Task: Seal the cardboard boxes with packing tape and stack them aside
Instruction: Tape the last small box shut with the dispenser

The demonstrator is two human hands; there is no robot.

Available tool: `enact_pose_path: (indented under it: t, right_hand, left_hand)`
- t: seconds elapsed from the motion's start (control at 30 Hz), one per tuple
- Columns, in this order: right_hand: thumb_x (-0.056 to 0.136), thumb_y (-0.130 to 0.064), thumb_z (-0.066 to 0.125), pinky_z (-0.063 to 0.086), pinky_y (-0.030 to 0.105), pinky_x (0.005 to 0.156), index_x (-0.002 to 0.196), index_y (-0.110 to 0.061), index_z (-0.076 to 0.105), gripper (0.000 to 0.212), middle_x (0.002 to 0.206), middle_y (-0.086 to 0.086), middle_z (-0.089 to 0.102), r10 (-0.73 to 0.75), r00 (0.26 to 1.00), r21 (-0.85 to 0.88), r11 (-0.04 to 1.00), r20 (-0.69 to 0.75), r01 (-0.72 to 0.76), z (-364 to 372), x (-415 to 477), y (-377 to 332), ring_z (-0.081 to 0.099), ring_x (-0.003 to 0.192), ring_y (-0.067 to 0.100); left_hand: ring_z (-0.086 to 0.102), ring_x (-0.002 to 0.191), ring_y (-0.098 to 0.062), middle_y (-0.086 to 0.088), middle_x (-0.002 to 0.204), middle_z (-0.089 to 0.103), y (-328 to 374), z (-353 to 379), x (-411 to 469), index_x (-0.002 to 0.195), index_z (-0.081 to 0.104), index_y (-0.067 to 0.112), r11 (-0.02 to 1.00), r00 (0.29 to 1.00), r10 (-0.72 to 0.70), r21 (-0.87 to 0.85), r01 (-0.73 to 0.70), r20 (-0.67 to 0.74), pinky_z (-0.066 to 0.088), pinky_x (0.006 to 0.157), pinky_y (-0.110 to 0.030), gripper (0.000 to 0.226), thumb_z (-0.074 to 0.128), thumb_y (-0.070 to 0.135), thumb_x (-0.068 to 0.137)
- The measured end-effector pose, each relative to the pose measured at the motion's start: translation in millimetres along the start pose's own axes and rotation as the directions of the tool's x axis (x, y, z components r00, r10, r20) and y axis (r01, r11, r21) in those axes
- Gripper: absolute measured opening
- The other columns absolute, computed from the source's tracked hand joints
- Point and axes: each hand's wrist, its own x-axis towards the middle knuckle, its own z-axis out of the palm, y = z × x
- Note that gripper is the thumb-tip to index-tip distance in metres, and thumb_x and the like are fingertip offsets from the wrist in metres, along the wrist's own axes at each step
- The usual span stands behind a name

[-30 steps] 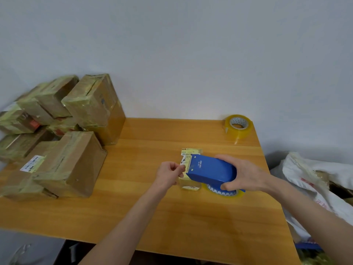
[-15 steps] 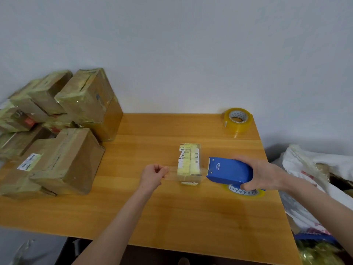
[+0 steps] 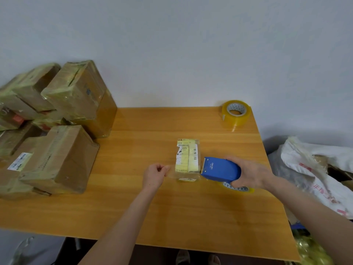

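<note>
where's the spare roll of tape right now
In the head view the spare tape roll sits at the far right corner of the table by the wall, beyond the small box and the blue dispenser.

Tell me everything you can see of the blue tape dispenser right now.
The dispenser is a smooth blue housing, plastic by its look, with small white lettering and a pale cutter edge at its left end. Beneath shows its roll, yellowish clear tape on a triangle-patterned core. The right hand grips it from the right. Its cutter end sits at the right side of the small box. A clear tape strip runs over the box to the left hand, which pinches it.
</note>
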Motion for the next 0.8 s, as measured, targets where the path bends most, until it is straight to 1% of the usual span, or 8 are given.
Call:
enact_pose_path:
  t: [0.2, 0.33, 0.4, 0.5, 0.57, 0.63, 0.7, 0.8]
  right_hand:
    - [0.078, -0.032, 0.071, 0.047, 0.028, 0.069, 0.146, -0.038, 0.024, 0.082, 0.113, -0.005, 0.053, 0.063, 0.996, 0.039, 0.997, 0.055, -0.065, 11.8, 10.5, -5.9, 0.055, 0.096, 0.019]
    - [0.077, -0.035, 0.07, 0.049, 0.032, 0.077, 0.147, -0.04, 0.023, 0.084, 0.114, -0.006, 0.053, 0.09, 0.995, 0.026, 0.995, 0.041, -0.091, 13.2, 13.6, -6.3, 0.056, 0.098, 0.019]
    - [0.077, -0.036, 0.069, 0.048, 0.031, 0.074, 0.146, -0.04, 0.023, 0.083, 0.112, -0.006, 0.054, 0.082, 0.996, 0.024, 0.996, 0.037, -0.083, 14.9, 13.0, -6.3, 0.056, 0.096, 0.018]
    - [0.077, -0.036, 0.07, 0.048, 0.03, 0.071, 0.145, -0.039, 0.025, 0.082, 0.111, -0.005, 0.054, 0.062, 0.998, 0.028, 0.998, 0.017, -0.063, 15.5, 13.2, -5.8, 0.056, 0.094, 0.019]
    - [0.076, -0.037, 0.07, 0.05, 0.031, 0.073, 0.144, -0.039, 0.025, 0.081, 0.111, -0.005, 0.055, 0.051, 0.999, 0.016, 0.999, 0.003, -0.051, 17.1, 13.8, -7.5, 0.056, 0.094, 0.019]
    - [0.075, -0.039, 0.071, 0.053, 0.033, 0.074, 0.142, -0.039, 0.027, 0.08, 0.109, -0.005, 0.056, 0.033, 0.999, 0.019, 0.999, -0.025, -0.033, 20.8, 13.0, -10.0, 0.057, 0.092, 0.018]
    - [0.074, -0.04, 0.07, 0.054, 0.035, 0.076, 0.14, -0.041, 0.027, 0.079, 0.108, -0.005, 0.057, 0.028, 0.999, 0.031, 0.999, -0.039, -0.026, 23.5, 12.3, -10.8, 0.057, 0.092, 0.018]
    - [0.073, -0.046, 0.071, 0.054, 0.037, 0.079, 0.141, -0.041, 0.027, 0.08, 0.112, -0.004, 0.055, 0.011, 0.999, 0.036, 0.999, -0.041, -0.009, 25.0, 10.2, -7.5, 0.056, 0.096, 0.019]
  left_hand:
    - [0.056, 0.067, -0.016, 0.0, 0.075, 0.066, -6.7, 17.0, 5.9, 0.076, 0.062, 0.018, 0.999, 0.998, -0.026, 0.039, 0.023, 0.052, 0.044, 0.063, -0.029, 0.025, 0.058, 0.034, 0.094]
    - [0.064, 0.094, -0.03, -0.011, 0.102, 0.067, -17.4, 19.8, 6.5, 0.118, 0.062, 0.02, 0.988, 0.998, -0.021, 0.154, 0.011, 0.063, 0.04, 0.064, -0.029, 0.034, 0.059, 0.042, 0.092]
    - [0.061, 0.095, -0.025, -0.009, 0.104, 0.064, -24.9, 14.8, 3.7, 0.128, 0.058, 0.022, 0.975, 1.0, 0.021, 0.221, -0.025, 0.021, 0.044, 0.07, -0.028, 0.038, 0.06, 0.035, 0.092]
    - [0.056, 0.104, -0.015, -0.004, 0.119, 0.062, -19.8, 16.6, -11.4, 0.129, 0.059, 0.016, 0.978, 0.982, 0.173, 0.127, -0.162, -0.076, 0.046, 0.088, -0.026, 0.032, 0.048, 0.019, 0.099]
    - [0.056, 0.104, -0.01, 0.003, 0.123, 0.061, -6.3, 24.8, -28.0, 0.136, 0.051, 0.015, 0.972, 0.972, 0.235, 0.024, -0.235, -0.008, 0.047, 0.088, -0.025, 0.036, 0.042, 0.017, 0.102]
    - [0.055, 0.09, -0.005, 0.011, 0.111, 0.062, 5.0, 32.4, -38.1, 0.14, 0.046, 0.02, 0.963, 0.958, 0.265, -0.083, -0.257, 0.106, 0.05, 0.079, -0.026, 0.038, 0.038, 0.017, 0.103]
    - [0.054, 0.088, -0.007, 0.01, 0.107, 0.061, 9.8, 33.5, -36.0, 0.142, 0.041, 0.021, 0.956, 0.942, 0.293, -0.043, -0.29, 0.163, 0.051, 0.081, -0.032, 0.039, 0.036, 0.018, 0.104]
    - [0.043, 0.128, -0.012, 0.005, 0.145, 0.042, 9.4, 30.2, -32.1, 0.151, 0.026, 0.018, 0.908, 0.92, 0.36, 0.168, -0.384, 0.158, 0.039, 0.106, -0.029, 0.047, 0.033, 0.02, 0.104]
